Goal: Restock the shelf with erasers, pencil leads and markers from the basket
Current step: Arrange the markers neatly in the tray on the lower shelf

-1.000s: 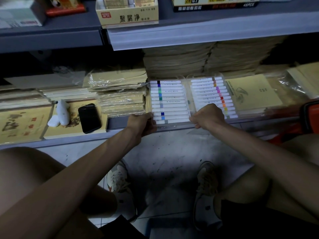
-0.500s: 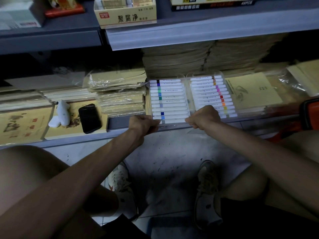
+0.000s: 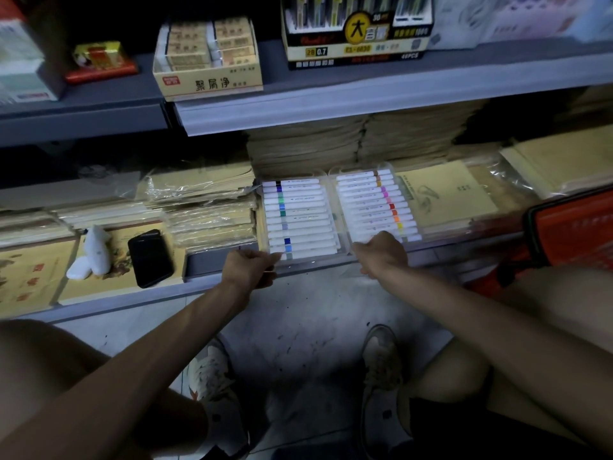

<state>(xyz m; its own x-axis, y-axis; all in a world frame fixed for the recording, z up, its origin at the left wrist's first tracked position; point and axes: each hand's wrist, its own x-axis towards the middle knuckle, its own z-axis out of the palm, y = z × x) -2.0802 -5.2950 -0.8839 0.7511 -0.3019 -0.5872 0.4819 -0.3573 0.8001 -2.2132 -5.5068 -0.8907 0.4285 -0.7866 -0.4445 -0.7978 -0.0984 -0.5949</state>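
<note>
Hands (image 3: 248, 268) (image 3: 381, 254) drew back; markers (image 3: 298, 220) lie left-right.

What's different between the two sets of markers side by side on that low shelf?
The left marker set has blue, green and black bands near the pens' left ends; the right marker set has pink, red, orange and yellow bands near their right ends. Both hold white pens in clear cases.

The person is wearing dark shorts (image 3: 464, 429) and pale, scuffed sneakers. The left shoe (image 3: 214, 390) is showing a small orange patch at its side, the right shoe (image 3: 381, 380) a small dark mark. The left hand (image 3: 247, 268) and right hand (image 3: 379, 254) are showing bare.
</note>
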